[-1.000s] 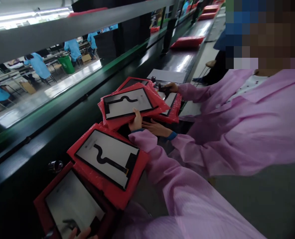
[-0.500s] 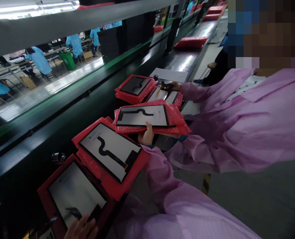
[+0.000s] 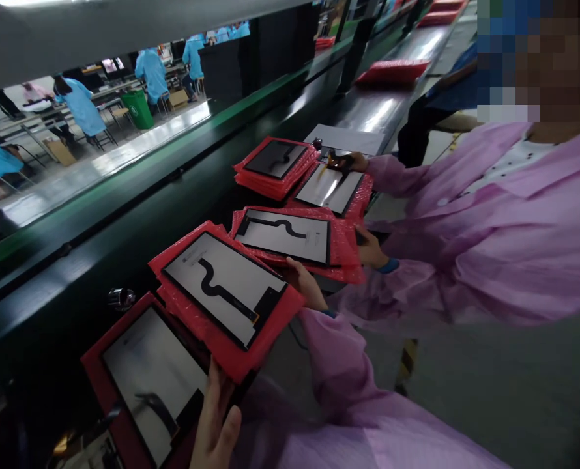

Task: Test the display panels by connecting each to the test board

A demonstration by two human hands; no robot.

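Several screen panels with black curved ribbon cables lie on red bubble-wrap bags. My left hand (image 3: 216, 420), fingers stretched and thumb apart, is at the near edge of the middle screen panel (image 3: 224, 290) and its red bags (image 3: 241, 368). My right hand (image 3: 307, 286) is at the far right edge of that same stack, thumb extended, its other fingers mostly hidden. Just beyond lies another screen panel (image 3: 290, 234) on red bags, its right end touched by a co-worker's hand (image 3: 371, 249). Nearest me, a further screen panel (image 3: 148, 371) lies on a dark red bag.
A co-worker in a pink coat (image 3: 490, 247) stands at right, one hand (image 3: 351, 161) over a farther screen panel (image 3: 326, 189). A red bag stack (image 3: 270, 185) sits beside it. More red bags (image 3: 392, 73) lie along the conveyor (image 3: 363, 111). A shiny metal piece (image 3: 121, 298) is at left.
My right hand has left the farther panel stack, which has lowered, and moved to the middle stack. My left hand has moved up and right from the nearest panel to the middle stack's edge.
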